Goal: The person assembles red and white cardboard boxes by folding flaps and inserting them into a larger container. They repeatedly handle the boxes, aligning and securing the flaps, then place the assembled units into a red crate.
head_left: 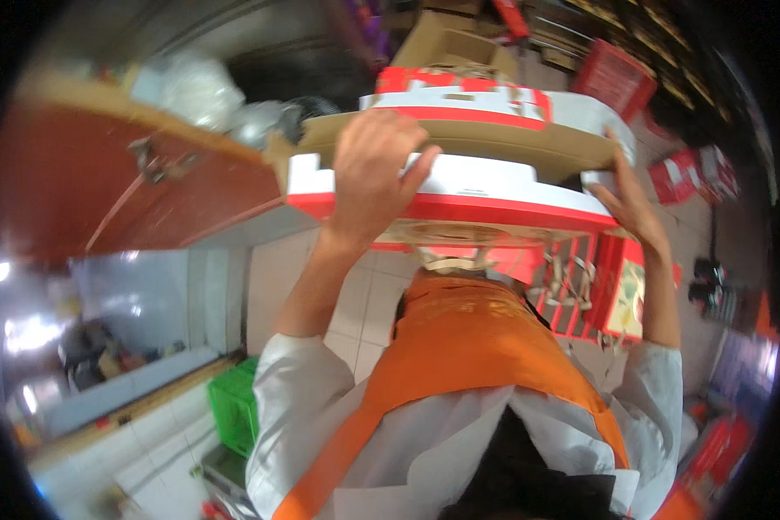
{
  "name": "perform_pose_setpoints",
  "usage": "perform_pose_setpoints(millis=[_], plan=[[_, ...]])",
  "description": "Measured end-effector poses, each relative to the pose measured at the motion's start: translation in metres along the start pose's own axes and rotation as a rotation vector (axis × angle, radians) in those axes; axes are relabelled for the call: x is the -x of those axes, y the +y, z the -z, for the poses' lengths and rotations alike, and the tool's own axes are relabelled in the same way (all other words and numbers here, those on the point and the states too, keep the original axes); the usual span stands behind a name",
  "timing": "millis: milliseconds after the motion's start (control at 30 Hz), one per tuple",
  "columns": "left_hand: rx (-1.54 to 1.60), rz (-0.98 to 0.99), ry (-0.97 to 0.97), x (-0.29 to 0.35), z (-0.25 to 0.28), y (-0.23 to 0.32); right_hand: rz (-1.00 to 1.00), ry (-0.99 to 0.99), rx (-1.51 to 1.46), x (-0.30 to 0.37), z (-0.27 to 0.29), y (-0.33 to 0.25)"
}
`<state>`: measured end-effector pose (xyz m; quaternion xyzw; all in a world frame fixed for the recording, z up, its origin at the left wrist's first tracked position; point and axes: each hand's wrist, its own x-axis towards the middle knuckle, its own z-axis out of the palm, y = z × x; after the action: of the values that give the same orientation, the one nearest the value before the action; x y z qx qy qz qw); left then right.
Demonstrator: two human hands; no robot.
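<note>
A long red and white cardboard box (485,178) with an open top and brown inside is in front of my chest. My left hand (373,165) is closed over its near wall toward the left end, with the fingertips reaching to the opening. At the right end, my right hand (634,201) grips the box by its corner, thumb on the near side. A dark gap shows inside beside that hand; what lies there I cannot make out. Just beyond stands another red and white carton piece (468,100), partly overlapped by the box.
At left is a reddish-brown counter (61,182) bearing clear plastic bags (201,94). A green crate (234,406) stands below it. Red boxes with cord handles (620,286) are on the right. Farther off are an open brown carton (459,50), a red crate (614,80) and red-white packages (689,178).
</note>
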<state>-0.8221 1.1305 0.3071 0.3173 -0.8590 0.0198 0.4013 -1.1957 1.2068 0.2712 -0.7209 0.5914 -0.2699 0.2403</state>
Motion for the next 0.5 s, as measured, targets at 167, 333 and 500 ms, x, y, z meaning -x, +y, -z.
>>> perform_pose_setpoints(millis=[167, 333, 500], plan=[[-0.058, 0.709, 0.106, 0.044, 0.077, -0.049, -0.167, 0.018, -0.096, -0.003, -0.001, 0.0], [0.659, 1.109, -0.209, 0.063, 0.052, -0.086, -0.181, -0.013, -0.064, -0.005, 0.0, 0.003], [0.284, 0.696, -0.214, 0.06, 0.043, -0.077, -0.134, -0.011, -0.02, -0.005, -0.001, 0.01]])
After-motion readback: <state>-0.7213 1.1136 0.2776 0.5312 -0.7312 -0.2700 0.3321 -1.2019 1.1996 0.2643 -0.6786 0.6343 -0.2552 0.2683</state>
